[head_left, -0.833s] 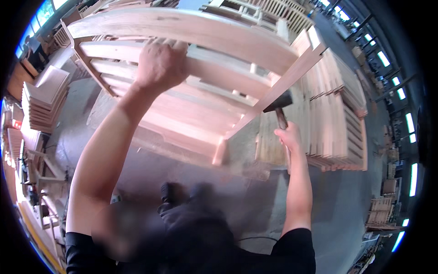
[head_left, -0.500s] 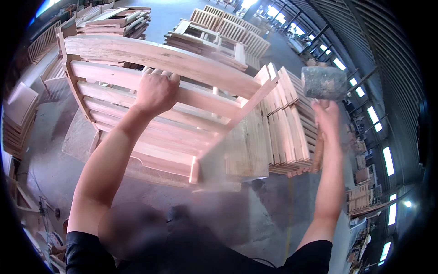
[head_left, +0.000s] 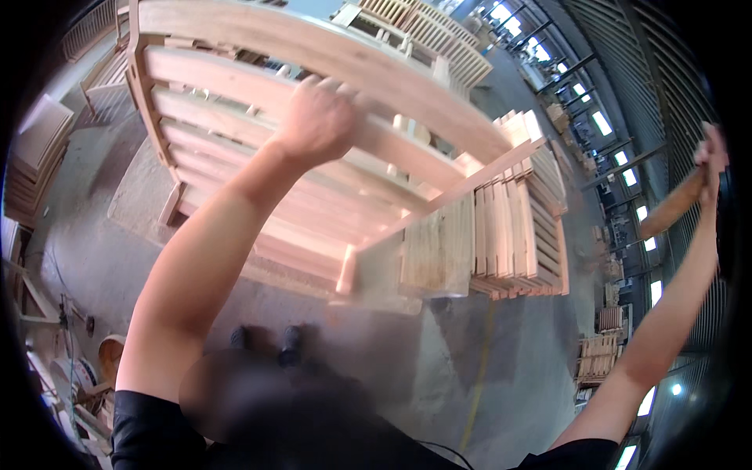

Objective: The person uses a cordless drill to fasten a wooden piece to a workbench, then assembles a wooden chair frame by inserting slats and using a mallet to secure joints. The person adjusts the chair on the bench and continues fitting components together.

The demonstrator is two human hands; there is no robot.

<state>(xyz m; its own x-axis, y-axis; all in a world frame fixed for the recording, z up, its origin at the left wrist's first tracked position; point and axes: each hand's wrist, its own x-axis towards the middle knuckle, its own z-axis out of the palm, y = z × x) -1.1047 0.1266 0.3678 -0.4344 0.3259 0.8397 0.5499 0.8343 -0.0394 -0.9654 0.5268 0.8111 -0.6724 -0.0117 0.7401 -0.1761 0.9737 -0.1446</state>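
Pale-wood slatted frame [head_left: 368, 63] fills upper centre; left hand [head_left: 323, 121] gripping its slat [head_left: 227, 82]. Right hand [head_left: 710, 163], upper right edge, closed around brown handle [head_left: 672, 207]. Wooden panels [head_left: 513, 235] stacked centre right.

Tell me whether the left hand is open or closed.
Closed: the left hand grips the second wooden slat from the top, knuckles bent at its upper edge, fingertips out of sight.

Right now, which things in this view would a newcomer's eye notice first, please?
The pale slatted wooden frame fills the upper middle, with the left hand curled over one slat. Near the far right rim, the raised right hand grips a wooden handle. Just right of the frame, a stack of wooden pieces also stands out.
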